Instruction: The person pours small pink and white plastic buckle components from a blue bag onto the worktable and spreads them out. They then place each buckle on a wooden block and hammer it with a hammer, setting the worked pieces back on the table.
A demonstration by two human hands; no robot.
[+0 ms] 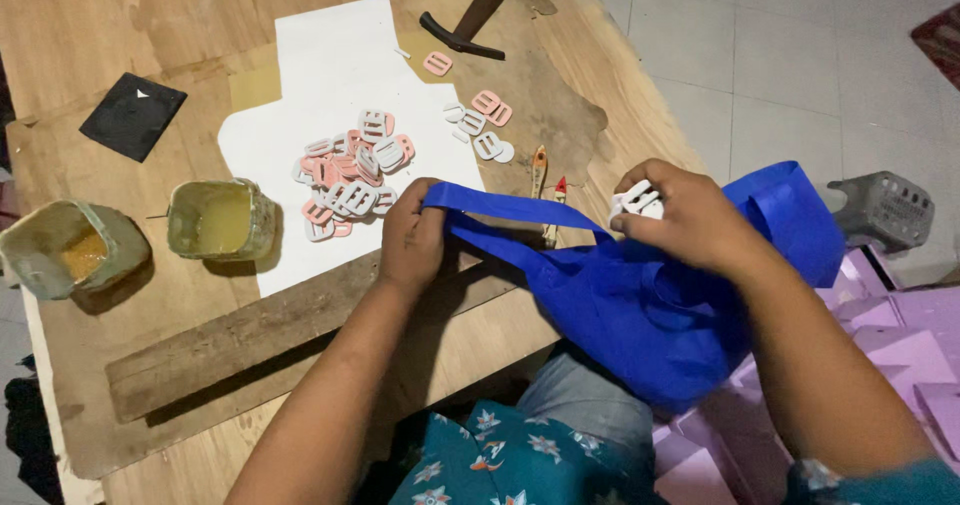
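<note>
Blue fabric strap (505, 208) — soft, flat — pinched by left hand (410, 240), right hand (680, 215).

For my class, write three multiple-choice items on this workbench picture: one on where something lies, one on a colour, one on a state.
1. Where does the pile of buckles lie?
A. on the white sheet
B. in a tub
C. on the floor

2. What colour is the strap held by the left hand?
A. pink
B. blue
C. black

3. What is in the right hand?
A. nothing
B. a hammer
C. white buckles

Answers: 1 A, the pile rests on the white sheet beside the tub. 2 B, the strap matches the blue bag. 3 C, white pieces show between its fingers.
</note>
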